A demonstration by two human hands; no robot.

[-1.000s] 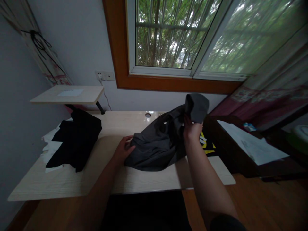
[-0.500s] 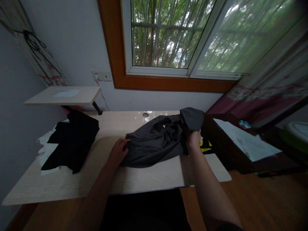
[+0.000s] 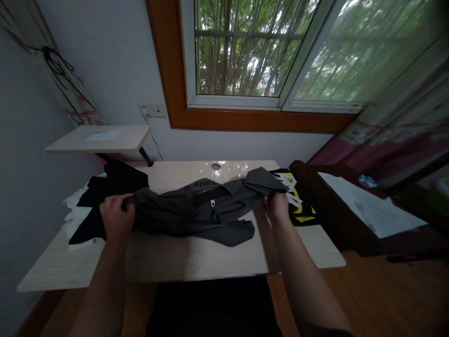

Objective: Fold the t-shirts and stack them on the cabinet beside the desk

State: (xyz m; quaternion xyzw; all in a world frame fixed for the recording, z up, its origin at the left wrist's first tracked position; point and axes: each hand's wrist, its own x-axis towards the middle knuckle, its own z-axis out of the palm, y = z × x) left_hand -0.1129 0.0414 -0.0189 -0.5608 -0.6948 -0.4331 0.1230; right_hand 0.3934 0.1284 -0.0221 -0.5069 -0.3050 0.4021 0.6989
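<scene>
A dark grey shirt (image 3: 164, 215) stretches sideways between my two hands above the wooden desk. It shows a small white mark near the collar opening and dark lettering along its far edge. My left hand (image 3: 117, 219) is closed on the left end of the shirt, in front of a black garment. At the other end, my right hand (image 3: 278, 209) grips the cloth, its fingertips partly hidden by a fold. Part of the shirt's lower edge hangs loose toward me. Just beyond my right hand lies a black garment with yellow and white print (image 3: 303, 206).
On the left, a black garment (image 3: 128, 175) lies over white cloth (image 3: 75, 206), below a small raised shelf (image 3: 133, 140). The desk (image 3: 157, 267) has a round cable hole. A dark wooden piece of furniture with a white sheet (image 3: 368, 206) stands at the right, below the window.
My left hand has moved left and taken hold of the shirt's end, drawing it out wide. The shirt has shifted left, uncovering more of the printed garment. My right hand keeps its hold.
</scene>
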